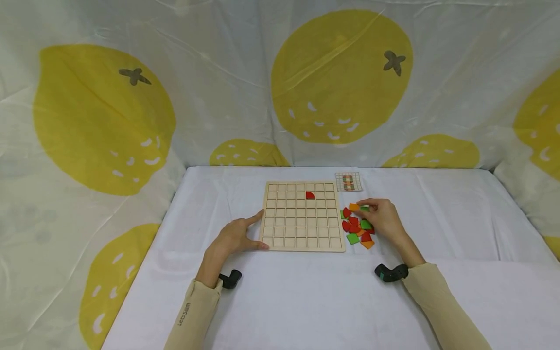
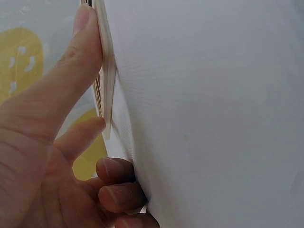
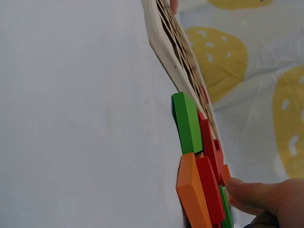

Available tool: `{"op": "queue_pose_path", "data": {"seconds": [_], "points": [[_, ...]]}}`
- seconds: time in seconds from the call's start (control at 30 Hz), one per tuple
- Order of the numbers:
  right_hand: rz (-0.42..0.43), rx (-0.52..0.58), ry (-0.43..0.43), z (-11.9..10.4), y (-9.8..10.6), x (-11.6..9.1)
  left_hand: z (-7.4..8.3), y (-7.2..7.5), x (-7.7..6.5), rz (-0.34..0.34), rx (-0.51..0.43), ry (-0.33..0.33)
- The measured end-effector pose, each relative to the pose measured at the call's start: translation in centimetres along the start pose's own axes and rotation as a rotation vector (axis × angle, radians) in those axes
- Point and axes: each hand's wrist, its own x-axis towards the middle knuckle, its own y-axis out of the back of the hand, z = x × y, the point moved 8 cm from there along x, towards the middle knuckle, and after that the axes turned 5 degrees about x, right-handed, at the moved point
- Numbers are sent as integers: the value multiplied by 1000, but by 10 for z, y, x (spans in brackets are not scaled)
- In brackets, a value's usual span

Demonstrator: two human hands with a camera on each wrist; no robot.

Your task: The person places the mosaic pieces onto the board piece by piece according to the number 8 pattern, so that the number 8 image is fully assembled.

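Where the left hand (image 1: 236,236) rests: its thumb and forefinger, almost straight, touch the left edge of the board (image 1: 302,214), without gripping; its other fingers are bent.
Board: it lies flat on the white cloth (image 1: 302,291), between both hands; I see just one piece set inside its squares.
Red piece (image 1: 310,195): it sits in the second row from the far side, right of the middle; this is all that is done.
Card (image 1: 348,182): it lies just beside the far right corner, with a coloured pattern printed on a grid.
Loose pieces (image 1: 355,229): red, green and orange, heaped right of the board; nearly everything is left, so I judge the work at its beginning.
Right hand (image 1: 385,218): its thumb and forefinger seem to pinch an orange piece (image 1: 354,207) at the heap; whether it is lifted, I cannot tell.
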Motion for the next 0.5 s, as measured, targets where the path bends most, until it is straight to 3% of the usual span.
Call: {"op": "queue_pose_path", "data": {"seconds": [0.3,0.5], "points": [[27,1,42,-23,-7,2,1,-1,0,-4,44,-12],[20,31,90,-48,-28,15,0,0,2,0,59,-16]]}}
